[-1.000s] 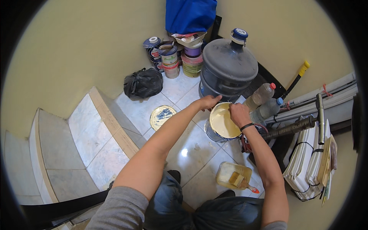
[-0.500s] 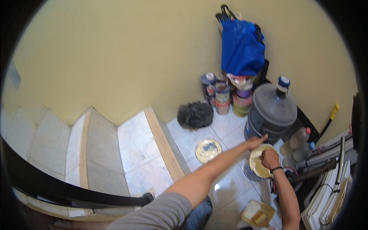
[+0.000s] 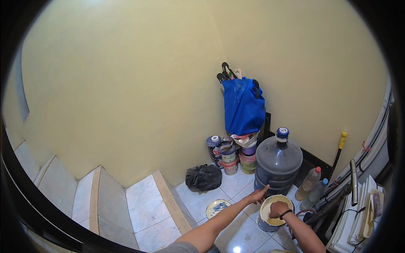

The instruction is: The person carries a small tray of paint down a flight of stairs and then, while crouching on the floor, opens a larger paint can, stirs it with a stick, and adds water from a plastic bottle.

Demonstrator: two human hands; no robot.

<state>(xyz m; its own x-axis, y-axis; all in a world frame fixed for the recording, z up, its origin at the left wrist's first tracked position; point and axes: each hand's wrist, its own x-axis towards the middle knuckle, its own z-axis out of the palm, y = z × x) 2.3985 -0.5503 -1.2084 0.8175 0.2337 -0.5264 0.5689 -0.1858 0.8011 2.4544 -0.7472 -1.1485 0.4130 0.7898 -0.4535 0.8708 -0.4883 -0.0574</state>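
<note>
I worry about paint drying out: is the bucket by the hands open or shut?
The bucket is open: cream paint shows inside, beneath the right hand; a smeared round lid lies apart on the floor.

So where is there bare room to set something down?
Bare floor tile lies between the black bag, smeared lid and grey jug; the wood-edged stair step left of the lid is also bare. Right of the bucket, bottles crowd the space.

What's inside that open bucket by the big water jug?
The bucket holds a cream-coloured liquid, possibly paint. The right hand covers part of the opening; what lies beneath it, and the bottom, cannot be seen.
</note>
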